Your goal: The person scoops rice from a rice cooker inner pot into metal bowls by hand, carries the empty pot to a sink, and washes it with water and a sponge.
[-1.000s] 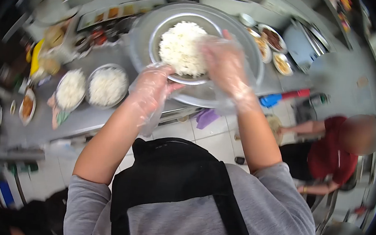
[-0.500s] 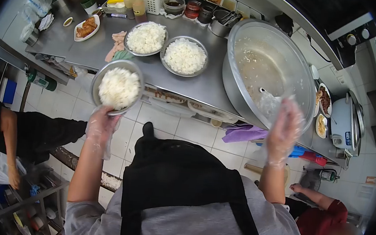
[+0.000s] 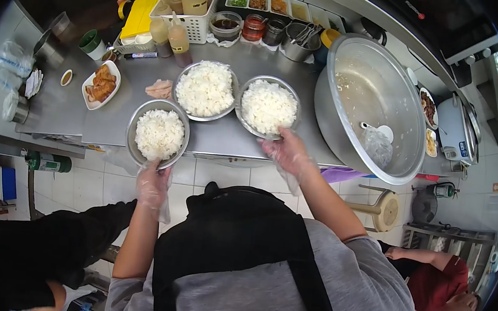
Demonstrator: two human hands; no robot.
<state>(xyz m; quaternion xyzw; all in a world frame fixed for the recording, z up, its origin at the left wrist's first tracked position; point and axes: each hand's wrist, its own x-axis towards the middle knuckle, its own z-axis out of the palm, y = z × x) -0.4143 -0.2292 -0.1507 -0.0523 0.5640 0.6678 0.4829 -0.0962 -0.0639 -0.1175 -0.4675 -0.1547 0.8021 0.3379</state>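
In a clear plastic glove, my left hand (image 3: 153, 183) grips the near rim of a metal bowl of rice (image 3: 159, 134) at the counter's front edge. My right hand (image 3: 290, 154), also gloved, closes its fingers on the near rim of another rice bowl (image 3: 269, 107), which stands on the counter. Between and behind these two sits a third bowl of rice (image 3: 205, 89), touched by neither hand. To the right a large metal basin (image 3: 347, 129) leans with rice grains on its inside. A white rice paddle (image 3: 385, 132) and crumpled clear plastic (image 3: 377, 147) lie in it.
Squeeze bottles in a white basket (image 3: 198, 28), sauce jars (image 3: 254, 28) and a tongs pot (image 3: 301, 41) line the back of the steel counter (image 3: 226, 141). A plate of fried food (image 3: 101, 85) stands left. A stool (image 3: 386, 211) is below right. Other people stand at both sides.
My right hand has left the basin and moved left onto the right-hand rice bowl. The plastic and paddle lie in the basin. My left hand's bowl is now against the counter's front edge.
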